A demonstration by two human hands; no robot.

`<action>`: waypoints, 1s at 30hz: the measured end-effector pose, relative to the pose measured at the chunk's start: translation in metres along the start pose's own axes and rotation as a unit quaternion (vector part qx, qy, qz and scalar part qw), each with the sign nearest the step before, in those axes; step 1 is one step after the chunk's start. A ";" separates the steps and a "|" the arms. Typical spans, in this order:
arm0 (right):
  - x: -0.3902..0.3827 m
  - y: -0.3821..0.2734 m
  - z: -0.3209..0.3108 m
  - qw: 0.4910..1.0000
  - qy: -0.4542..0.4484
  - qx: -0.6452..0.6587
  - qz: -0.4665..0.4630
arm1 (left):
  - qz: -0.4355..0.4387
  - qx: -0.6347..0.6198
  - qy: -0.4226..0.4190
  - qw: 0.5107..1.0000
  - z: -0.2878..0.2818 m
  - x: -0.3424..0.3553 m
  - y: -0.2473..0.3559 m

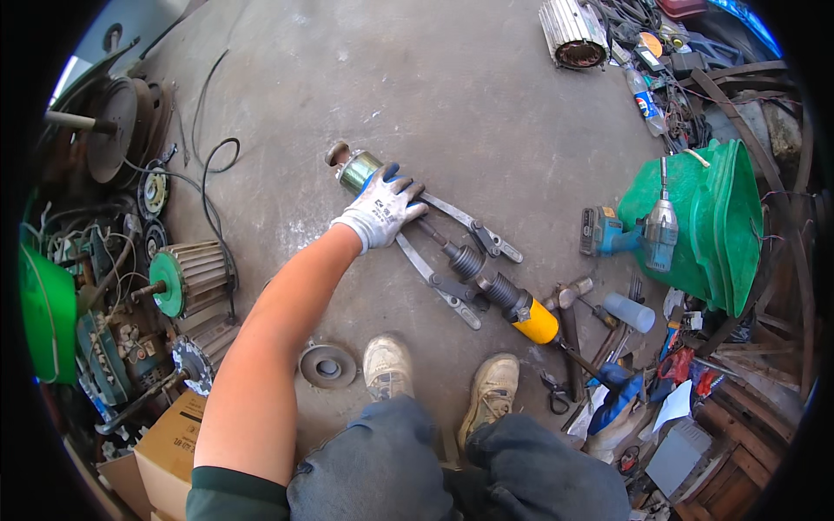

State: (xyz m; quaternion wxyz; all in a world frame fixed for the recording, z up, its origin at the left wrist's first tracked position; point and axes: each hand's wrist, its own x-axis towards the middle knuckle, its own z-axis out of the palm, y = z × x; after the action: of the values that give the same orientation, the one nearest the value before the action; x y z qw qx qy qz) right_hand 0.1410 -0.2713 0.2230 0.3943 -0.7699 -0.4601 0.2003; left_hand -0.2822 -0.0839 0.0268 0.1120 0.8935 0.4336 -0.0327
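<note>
My left hand (383, 211), in a white-and-blue glove, has its fingers wrapped over a greenish metal cylinder (356, 169) with a shaft end at the far side. A puller with long steel arms (504, 246) lies across the cylinder's near side; its threaded body (473, 269) ends in a yellow hydraulic pump (534, 322). A dark handle (577, 356) runs from the pump toward the lower right, where my gloved right hand (615, 406) is closed on it. A round metal flange (327, 365) lies by my left shoe.
Motors (181, 280), cables, discs and a cardboard box (172, 438) crowd the left. A green crate (721, 226) with a cordless impact wrench (621, 230) is at the right, above scattered tools (669, 343). A finned motor housing (573, 35) and clutter line the upper right of the concrete floor (408, 87).
</note>
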 end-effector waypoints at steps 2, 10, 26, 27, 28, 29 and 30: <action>0.013 0.022 -0.029 0.997 -0.025 -0.055 -0.057 | -0.004 -0.010 0.012 1.000 -0.003 0.000 -0.006; 0.009 0.216 -0.203 0.976 0.025 0.087 0.198 | 0.045 -0.053 -0.050 0.996 -0.018 0.031 -0.015; 0.068 0.284 -0.208 0.943 0.076 0.145 0.288 | 0.054 -0.002 -0.230 0.972 -0.020 0.149 0.008; 0.075 0.275 -0.212 0.922 0.109 0.180 0.325 | 0.056 0.005 -0.237 0.970 -0.023 0.158 0.011; 0.083 0.266 -0.216 0.898 0.140 0.212 0.359 | 0.060 0.005 -0.236 0.970 -0.025 0.164 0.015; 0.087 0.263 -0.218 0.871 0.171 0.244 0.392 | 0.065 0.005 -0.236 0.970 -0.027 0.170 0.019; 0.083 0.260 -0.223 0.930 0.151 0.205 0.266 | 0.073 0.006 -0.232 0.970 -0.030 0.180 0.024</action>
State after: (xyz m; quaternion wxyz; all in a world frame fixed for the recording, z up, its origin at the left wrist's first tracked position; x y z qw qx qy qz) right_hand 0.4747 -0.3630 0.1572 0.5406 -0.7875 -0.1223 0.2694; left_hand -0.1531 0.0467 0.0323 0.2068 0.8914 0.3288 -0.2335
